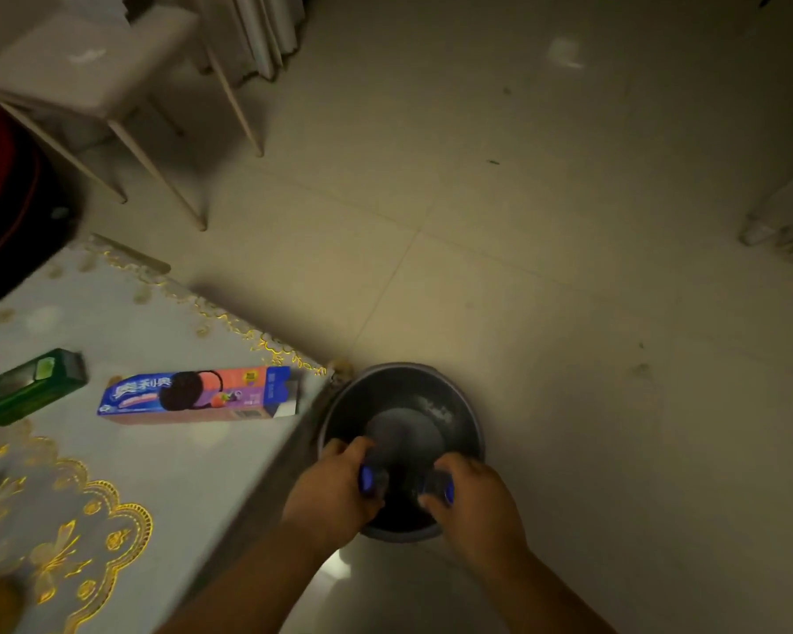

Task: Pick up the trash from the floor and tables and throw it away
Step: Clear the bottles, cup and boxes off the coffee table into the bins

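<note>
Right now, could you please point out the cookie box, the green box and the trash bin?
cookie box (198, 395): head view, printed top face.
green box (28, 387): head view, top face.
trash bin (413, 385): head view, bare inner wall, far side.

Head view, steeply down over bin (354, 417)

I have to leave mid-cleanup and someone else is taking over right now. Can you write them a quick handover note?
Left hand grips a blue-marked item; right hand grips a similar item.
Both are over the open trash bin on the floor beside the table, not yet dropped.
Done: these two picked up.
Left: release them, then check the cookie box and green box lying on the table; whether they are trash cannot be told.
</note>
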Action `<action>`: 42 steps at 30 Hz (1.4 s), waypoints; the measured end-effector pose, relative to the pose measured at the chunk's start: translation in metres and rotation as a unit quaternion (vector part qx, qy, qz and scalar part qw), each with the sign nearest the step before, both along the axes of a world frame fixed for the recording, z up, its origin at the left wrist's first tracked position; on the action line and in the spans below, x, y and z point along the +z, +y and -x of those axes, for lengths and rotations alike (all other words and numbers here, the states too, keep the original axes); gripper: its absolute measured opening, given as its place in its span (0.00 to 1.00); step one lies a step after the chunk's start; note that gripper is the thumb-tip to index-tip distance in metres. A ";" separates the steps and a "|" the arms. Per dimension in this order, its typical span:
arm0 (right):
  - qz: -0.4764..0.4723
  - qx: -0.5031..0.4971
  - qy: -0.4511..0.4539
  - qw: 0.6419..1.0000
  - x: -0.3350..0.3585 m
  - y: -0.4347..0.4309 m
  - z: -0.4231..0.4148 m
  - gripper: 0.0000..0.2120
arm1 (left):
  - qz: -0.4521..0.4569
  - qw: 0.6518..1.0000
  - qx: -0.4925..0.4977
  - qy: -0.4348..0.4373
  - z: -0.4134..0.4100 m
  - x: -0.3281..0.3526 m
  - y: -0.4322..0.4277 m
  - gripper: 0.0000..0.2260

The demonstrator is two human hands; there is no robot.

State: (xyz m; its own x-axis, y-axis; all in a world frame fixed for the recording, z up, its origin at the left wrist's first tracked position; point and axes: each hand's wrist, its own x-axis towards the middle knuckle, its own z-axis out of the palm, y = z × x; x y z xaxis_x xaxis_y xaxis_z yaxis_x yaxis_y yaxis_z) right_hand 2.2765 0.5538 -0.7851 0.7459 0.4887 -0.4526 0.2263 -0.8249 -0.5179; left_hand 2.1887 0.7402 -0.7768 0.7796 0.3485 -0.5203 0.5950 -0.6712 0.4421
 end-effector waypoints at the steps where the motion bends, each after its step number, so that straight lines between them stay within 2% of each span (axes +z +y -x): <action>1: 0.001 -0.001 0.000 1.000 -0.010 0.000 0.000 0.20 | -0.002 1.000 -0.001 0.002 0.001 -0.010 0.000 0.30; 8: 0.024 0.002 -0.002 1.000 -0.039 0.002 0.004 0.21 | -0.004 0.999 -0.019 0.035 0.006 -0.038 0.003 0.30; 14: 0.028 -0.013 -0.019 0.999 0.009 -0.015 0.014 0.21 | -0.024 0.998 -0.025 0.043 0.026 0.011 0.007 0.29; 19: 0.016 -0.004 -0.034 0.999 0.095 -0.030 0.026 0.22 | -0.045 0.999 -0.004 0.011 0.032 0.100 0.012 0.30; 25: -0.021 0.056 -0.062 0.996 0.240 -0.003 0.013 0.24 | -0.145 0.988 -0.014 -0.059 0.031 0.253 0.024 0.24; 28: -0.057 0.077 -0.080 0.992 0.310 0.014 0.007 0.26 | -0.187 0.979 0.009 -0.085 0.049 0.334 0.031 0.25; 34: -0.106 0.188 -0.152 0.965 0.427 0.064 0.036 0.21 | -0.240 0.963 0.097 -0.076 0.131 0.453 0.051 0.26; 38: -0.126 0.256 -0.166 0.944 0.476 0.104 0.080 0.22 | -0.264 0.948 0.169 -0.058 0.201 0.497 0.064 0.27; 42: -0.146 0.311 -0.155 0.926 0.496 0.144 0.138 0.22 | -0.272 0.931 0.239 -0.050 0.280 0.521 0.083 0.26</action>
State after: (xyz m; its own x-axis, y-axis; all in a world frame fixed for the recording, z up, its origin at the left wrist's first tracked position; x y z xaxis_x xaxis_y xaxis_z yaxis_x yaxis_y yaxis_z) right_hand 2.1390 0.6981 -0.2889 0.3499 0.9357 -0.0451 0.7860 -0.3194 -0.5293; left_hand 1.9086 0.8237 -0.2557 0.5034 0.8584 -0.0986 0.8570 -0.4815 0.1835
